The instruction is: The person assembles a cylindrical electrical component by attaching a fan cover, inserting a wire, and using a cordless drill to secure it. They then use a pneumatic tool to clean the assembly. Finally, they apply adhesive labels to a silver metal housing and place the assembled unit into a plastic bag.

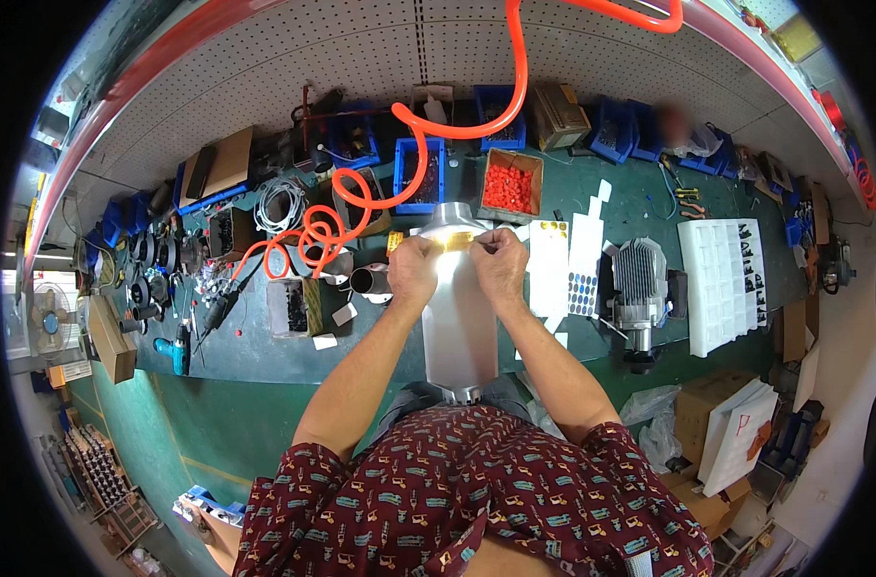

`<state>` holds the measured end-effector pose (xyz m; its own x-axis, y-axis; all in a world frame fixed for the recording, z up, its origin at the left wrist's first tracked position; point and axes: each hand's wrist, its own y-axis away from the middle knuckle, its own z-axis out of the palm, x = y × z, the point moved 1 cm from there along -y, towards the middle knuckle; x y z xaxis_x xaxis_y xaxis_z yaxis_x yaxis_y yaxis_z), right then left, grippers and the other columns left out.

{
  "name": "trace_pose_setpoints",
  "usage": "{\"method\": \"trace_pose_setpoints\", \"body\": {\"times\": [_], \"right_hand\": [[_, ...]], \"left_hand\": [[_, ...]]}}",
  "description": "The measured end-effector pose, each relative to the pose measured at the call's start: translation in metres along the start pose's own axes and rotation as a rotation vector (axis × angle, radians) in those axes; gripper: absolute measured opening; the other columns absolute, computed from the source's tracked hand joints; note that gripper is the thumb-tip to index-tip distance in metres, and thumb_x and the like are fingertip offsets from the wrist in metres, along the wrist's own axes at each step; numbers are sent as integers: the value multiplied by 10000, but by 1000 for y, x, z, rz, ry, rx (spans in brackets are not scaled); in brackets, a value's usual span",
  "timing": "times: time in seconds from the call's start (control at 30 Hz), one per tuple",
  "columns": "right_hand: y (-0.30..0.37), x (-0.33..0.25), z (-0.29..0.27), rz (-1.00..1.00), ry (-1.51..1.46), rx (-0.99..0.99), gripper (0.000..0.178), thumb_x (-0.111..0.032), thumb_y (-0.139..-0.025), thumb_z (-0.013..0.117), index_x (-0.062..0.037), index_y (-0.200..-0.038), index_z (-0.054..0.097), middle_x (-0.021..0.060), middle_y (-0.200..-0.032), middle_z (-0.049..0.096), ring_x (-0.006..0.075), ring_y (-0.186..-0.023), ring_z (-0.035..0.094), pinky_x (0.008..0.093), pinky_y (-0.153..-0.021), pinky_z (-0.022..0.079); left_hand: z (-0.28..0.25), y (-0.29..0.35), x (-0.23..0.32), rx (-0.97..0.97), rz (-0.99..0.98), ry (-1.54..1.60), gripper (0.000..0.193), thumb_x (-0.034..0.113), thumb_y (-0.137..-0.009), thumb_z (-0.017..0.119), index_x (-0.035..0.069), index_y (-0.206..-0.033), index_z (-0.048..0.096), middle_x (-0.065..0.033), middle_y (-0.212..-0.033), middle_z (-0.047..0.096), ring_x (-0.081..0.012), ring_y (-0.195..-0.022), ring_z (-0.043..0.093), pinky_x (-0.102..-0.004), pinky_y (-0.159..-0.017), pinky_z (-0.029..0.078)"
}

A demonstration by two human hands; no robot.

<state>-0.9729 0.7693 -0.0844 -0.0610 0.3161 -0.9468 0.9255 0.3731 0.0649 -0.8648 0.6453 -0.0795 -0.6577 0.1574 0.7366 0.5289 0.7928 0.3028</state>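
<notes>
A silver-grey metal cylinder [460,327] lies in front of me, its narrowed end pointing away and its near end at my lap. Across its far part is a shiny yellow label [455,241], between the fingertips of my two hands. My left hand [415,273] pinches the label's left side, fingers closed. At the right end, my right hand [500,265] has thumb and fingers pressed together on it. Another yellow piece [394,242] shows just beyond my left hand; whether that hand holds it too, I cannot tell. Glare hides part of the metal below the label.
An orange coiled air hose [361,197] hangs over the bench's left half. Behind the cylinder stands a box of red parts [512,185]. Sticker sheets [582,264], a finned motor [640,284] and a white foam tray [717,284] lie rightward; a teal drill [175,350] lies far left.
</notes>
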Motion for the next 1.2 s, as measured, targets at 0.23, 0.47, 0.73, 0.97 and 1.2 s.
{"method": "trace_pose_setpoints", "body": {"times": [0.23, 0.47, 0.73, 0.97, 1.2], "right_hand": [[0, 1, 2, 25, -8, -18, 153, -44, -789, 758, 32, -883, 664, 93, -782, 705, 150, -715, 665, 295, -689, 541], [1, -9, 1, -3, 50, -15, 168, -27, -777, 765, 27, -870, 636, 77, -772, 689, 126, -710, 639, 292, -674, 531], [-32, 14, -14, -77, -280, -17, 158, -101, -890, 741, -12, -964, 633, -7, -789, 593, 81, -689, 515, 262, -634, 466], [-121, 36, -5, 248, -245, -651, 509, -329, -967, 728, -52, -1383, 630, 62, -1243, 677, 158, -1121, 621, 313, -975, 507], [-135, 34, 42, 254, 26, -947, 526, -389, -899, 785, -54, -1295, 699, 71, -1180, 710, 151, -1066, 645, 288, -935, 522]], "left_hand": [[-1, 1, 4, 20, 14, -33, 266, 302, -865, 741, 47, -934, 766, -159, -919, 753, -345, -895, 729, -466, -792, 547], [-2, 2, 11, 31, 11, -52, 317, 335, -856, 756, 20, -891, 736, -156, -898, 752, -343, -879, 727, -455, -785, 543], [-20, 35, -15, 206, 153, 233, 302, 216, -868, 785, -9, -816, 590, -97, -692, 601, -175, -640, 550, -356, -616, 469], [-22, 197, -148, -135, -32, 271, 318, 238, -890, 783, -50, -881, 650, -56, -755, 649, -129, -697, 565, -323, -636, 496], [50, 256, -163, -432, -392, 693, 565, 290, -926, 747, -72, -1321, 568, -141, -1196, 668, -217, -1096, 639, -355, -966, 524]]}}
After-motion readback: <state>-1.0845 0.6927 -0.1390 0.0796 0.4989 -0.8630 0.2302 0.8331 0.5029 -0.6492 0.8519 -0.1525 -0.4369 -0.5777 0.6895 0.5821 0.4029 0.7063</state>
